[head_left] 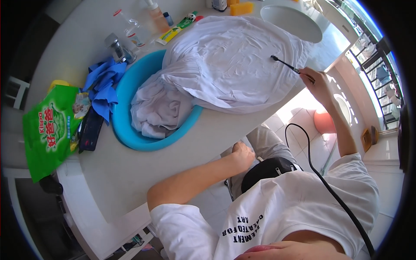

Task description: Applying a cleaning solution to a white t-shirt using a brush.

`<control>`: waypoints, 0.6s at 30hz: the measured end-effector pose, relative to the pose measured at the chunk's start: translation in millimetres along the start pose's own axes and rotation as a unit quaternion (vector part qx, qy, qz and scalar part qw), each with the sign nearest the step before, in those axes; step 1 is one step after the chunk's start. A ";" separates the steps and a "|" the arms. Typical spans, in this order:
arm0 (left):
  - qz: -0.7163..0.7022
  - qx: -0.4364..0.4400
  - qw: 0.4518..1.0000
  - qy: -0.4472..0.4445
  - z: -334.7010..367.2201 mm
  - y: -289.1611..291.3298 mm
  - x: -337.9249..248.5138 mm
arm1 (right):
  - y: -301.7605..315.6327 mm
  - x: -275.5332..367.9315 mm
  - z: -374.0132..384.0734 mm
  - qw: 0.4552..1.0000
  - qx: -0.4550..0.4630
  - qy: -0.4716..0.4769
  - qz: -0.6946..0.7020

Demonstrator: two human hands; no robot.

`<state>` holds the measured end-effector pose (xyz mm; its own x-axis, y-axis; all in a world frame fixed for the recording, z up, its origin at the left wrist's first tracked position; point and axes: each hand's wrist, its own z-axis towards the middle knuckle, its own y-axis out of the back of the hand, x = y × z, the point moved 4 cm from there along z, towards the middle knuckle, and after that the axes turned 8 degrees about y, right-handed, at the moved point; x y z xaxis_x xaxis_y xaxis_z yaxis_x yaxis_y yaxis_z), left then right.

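A small black brush (pixel 284 63) is held in the right hand (pixel 318 82), fingers pinched tight on its handle. The brush tip is pressed on a white cloth (pixel 229 65), spread flat near the far right corner of the counter (pixel 143 173). Part of the cloth hangs into a blue basin (pixel 125 125) at the counter's middle. The left hand (pixel 242 154) is closed in a fist w/ nothing in it, resting at the near edge of the counter.

Step in hand, prob.: a spot on the cloth is being scrubbed. For the next move, short strokes are needed, w/ the cloth kept flat so it's not bunched up.

A green bag (pixel 52 130) and blue gloves (pixel 102 84) are seen by the left edge.
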<state>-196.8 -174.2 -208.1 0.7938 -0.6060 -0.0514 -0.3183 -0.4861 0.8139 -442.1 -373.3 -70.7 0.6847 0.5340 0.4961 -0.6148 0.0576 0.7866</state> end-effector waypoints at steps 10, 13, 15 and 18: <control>-0.009 0.027 1.000 0.007 -2.1 2.8 1.2 | -12.8 31.0 8.8 0.989 -0.023 0.092 -0.112; -0.015 0.055 0.998 0.015 -0.9 1.3 -3.1 | -5.1 28.0 12.7 0.980 -0.042 0.041 -0.188; -0.007 0.025 1.000 0.006 -1.1 1.9 -4.3 | -5.1 34.6 8.7 0.985 -0.039 0.069 -0.153; 0.002 0.012 1.000 0.003 -2.3 1.4 -4.8 | -0.7 26.1 5.4 0.990 -0.027 0.059 -0.129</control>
<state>-199.8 -170.5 -205.4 0.7950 -0.6050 -0.0443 -0.3341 -0.4976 0.8005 -421.7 -364.0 -56.3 0.7735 0.5895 0.2329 -0.4477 0.2480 0.8591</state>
